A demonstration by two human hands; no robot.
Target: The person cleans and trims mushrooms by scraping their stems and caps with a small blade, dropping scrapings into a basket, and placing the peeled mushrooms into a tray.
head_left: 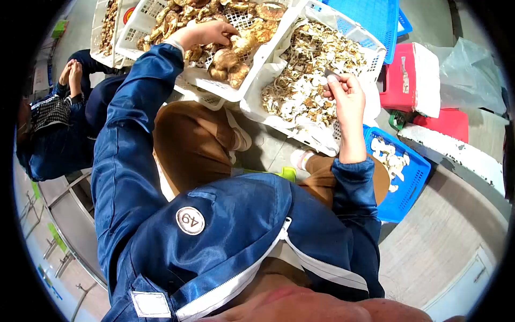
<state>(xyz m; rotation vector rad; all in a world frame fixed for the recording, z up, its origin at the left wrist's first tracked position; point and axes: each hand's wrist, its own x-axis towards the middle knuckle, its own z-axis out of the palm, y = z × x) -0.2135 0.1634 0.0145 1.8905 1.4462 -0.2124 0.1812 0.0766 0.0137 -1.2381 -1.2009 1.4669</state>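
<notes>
My left hand (206, 34) reaches over a white crate (242, 92) of large brown mushrooms. Its fingers are closed at the edge of a pale brown mushroom (245, 43). A cluster of rounder mushrooms (228, 67) lies just nearer to me. Above a second white crate (316, 144), my right hand (347, 92) is closed on a small knife (329, 72), whose dark blade shows past the thumb; the handle is hidden in the fingers. Sliced mushroom trimmings (314, 70) fill that lined crate beneath it.
A blue basket (410, 196) with pale mushroom pieces (390, 161) stands by my right knee. Blue crates (370, 21) and a red box (397, 78) are at the far right. Another person (59, 126) sits at the left beside a narrow crate (99, 45) of small brown pieces.
</notes>
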